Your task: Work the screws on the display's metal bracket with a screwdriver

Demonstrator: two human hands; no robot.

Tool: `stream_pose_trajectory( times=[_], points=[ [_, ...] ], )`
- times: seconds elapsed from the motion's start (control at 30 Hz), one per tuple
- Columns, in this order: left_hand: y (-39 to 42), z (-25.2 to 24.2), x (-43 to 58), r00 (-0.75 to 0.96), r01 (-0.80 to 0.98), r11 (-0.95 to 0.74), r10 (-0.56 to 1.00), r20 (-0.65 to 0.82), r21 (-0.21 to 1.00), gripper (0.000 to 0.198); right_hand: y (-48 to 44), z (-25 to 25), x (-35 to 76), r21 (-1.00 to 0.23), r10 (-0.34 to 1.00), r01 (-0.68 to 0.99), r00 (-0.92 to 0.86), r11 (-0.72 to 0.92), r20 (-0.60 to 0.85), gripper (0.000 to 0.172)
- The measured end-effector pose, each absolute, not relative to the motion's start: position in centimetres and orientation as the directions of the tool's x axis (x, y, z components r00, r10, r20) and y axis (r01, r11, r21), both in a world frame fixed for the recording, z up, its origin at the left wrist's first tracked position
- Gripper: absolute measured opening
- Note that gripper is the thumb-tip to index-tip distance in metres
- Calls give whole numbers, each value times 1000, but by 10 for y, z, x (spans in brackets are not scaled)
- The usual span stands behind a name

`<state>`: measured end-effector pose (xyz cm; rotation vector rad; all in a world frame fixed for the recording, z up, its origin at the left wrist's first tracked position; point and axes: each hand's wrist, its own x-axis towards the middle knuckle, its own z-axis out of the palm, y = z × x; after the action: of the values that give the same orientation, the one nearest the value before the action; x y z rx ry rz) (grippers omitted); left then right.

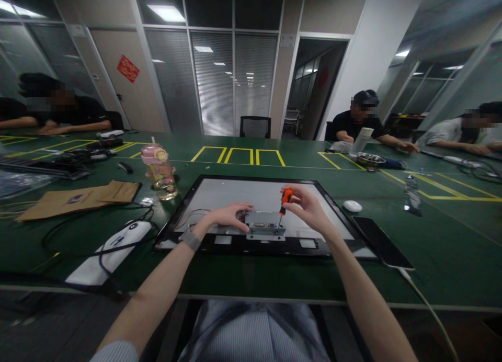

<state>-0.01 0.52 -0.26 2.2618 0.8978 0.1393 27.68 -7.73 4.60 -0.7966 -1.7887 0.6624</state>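
Flanking the panel (227, 192): phone (382, 241), bottle (160, 173)

The screwdriver (287, 196) over the grey, black-edged panel (235, 193) is showing orange and black. Around the panel, the table (451, 236) is showing green with yellow stripes (241, 149).

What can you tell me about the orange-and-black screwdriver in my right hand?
The orange-and-black screwdriver has a stubby, plastic-looking handle with dark inserts and a thin, metal-looking shaft. It stands nearly upright, handle uppermost and leaning slightly right, gripped by the thumb and fingers of your bare right hand. Its shaft points down at the right part of the silvery metal bracket on the flat white black-edged panel. Whether its tip sits in a screw can't be told.
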Motion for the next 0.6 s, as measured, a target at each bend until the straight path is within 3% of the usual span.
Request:
stream_pose_trajectory(
  times=[0.2, 0.33, 0.47, 0.6],
  points=[
    [4, -1, 0, 755, 568, -525, 639, -147, 633, 84, -78, 45, 277, -778, 782, 153, -275, 610, 559, 38],
    [5, -2, 0, 748, 571, -511, 645, -152, 642, 85, -81, 47, 277, -777, 759, 113, -338, 620, 557, 31],
    [5, -2, 0, 749, 573, -511, 644, -157, 640, 86, -77, 46, 277, -733, 759, 205, -245, 648, 603, 28],
    [4, 0, 0, 754, 571, -522, 638, -153, 634, 85, -76, 44, 277, -745, 765, 183, -213, 642, 607, 31]
  ],
)
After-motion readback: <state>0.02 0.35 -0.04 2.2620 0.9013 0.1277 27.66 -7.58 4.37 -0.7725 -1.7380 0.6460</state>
